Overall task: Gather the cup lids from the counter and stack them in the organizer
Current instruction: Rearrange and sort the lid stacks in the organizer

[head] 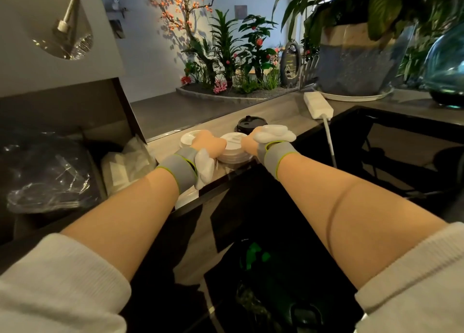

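Both hands, left hand (209, 142) and right hand (251, 139), flank white lid stack (232, 150).

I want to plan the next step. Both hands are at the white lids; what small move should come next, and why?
Probably close both hands on the white lid stack and lift it. They flank it already, while a loose white lid and black lid lie beside it.
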A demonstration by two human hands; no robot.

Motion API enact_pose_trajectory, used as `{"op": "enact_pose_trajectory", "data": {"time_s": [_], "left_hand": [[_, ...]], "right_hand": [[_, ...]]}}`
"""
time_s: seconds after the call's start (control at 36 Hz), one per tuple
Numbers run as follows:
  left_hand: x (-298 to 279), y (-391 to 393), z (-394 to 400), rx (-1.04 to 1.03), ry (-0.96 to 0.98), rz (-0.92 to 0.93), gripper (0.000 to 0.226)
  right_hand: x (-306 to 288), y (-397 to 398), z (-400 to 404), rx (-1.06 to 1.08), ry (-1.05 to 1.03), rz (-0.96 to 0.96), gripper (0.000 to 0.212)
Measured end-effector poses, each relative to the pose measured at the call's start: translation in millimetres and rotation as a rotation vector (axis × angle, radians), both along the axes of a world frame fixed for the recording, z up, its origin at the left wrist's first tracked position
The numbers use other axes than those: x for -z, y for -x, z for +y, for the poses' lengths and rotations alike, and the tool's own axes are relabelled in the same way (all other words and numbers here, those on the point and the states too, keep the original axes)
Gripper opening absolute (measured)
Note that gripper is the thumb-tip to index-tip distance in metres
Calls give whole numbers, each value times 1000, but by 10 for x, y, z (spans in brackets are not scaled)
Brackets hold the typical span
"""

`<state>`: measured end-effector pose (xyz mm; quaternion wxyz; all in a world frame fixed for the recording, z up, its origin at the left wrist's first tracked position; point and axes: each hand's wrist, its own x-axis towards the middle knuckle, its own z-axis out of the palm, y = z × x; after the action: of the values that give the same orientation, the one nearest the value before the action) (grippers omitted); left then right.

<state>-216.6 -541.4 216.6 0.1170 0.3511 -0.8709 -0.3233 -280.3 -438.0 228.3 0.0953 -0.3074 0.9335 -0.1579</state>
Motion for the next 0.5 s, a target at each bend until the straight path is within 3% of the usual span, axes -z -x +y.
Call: {"op": "enact_pose_trajectory", "data": {"time_s": [0.11, 0.36, 0.5], "left_hand": [[56, -3, 9, -34, -9, 35, 37], [63, -24, -19, -51, -13, -8, 46], [67, -56, -5, -47, -12, -26, 45]], "right_hand": [[72, 105, -52, 79, 47, -133, 44], [125, 231, 1, 110, 125, -168, 21], [173, 286, -13, 121, 97, -141, 42]]}}
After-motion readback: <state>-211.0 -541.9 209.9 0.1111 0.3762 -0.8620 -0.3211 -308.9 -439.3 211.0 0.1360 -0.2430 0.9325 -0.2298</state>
